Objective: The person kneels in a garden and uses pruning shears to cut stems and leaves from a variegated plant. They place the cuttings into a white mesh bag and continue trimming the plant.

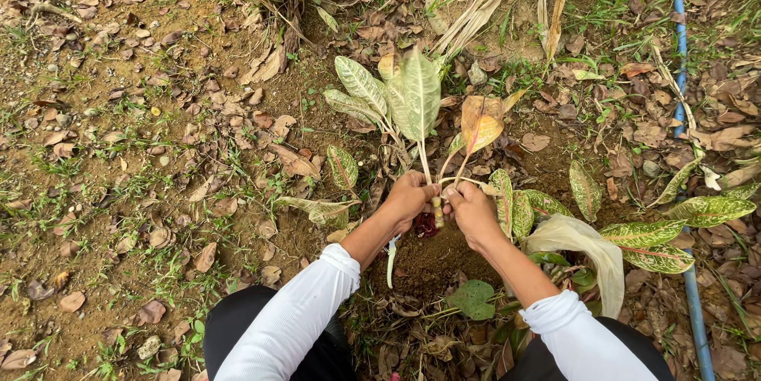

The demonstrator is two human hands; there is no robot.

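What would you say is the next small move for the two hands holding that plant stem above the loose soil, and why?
Probably lower the stem straight down into the loose soil. The left hand and right hand both grip the stem near its base, and the variegated leaves stand upright above. The dark patch of dug earth lies just below the hands, so the base seems ready to be set in.

Outdoor ground of bare brown soil [95,191] strewn with dry fallen leaves [261,64] and sparse grass tufts [47,206]. A blue pipe [688,191] runs along the right edge. Even, diffuse daylight.
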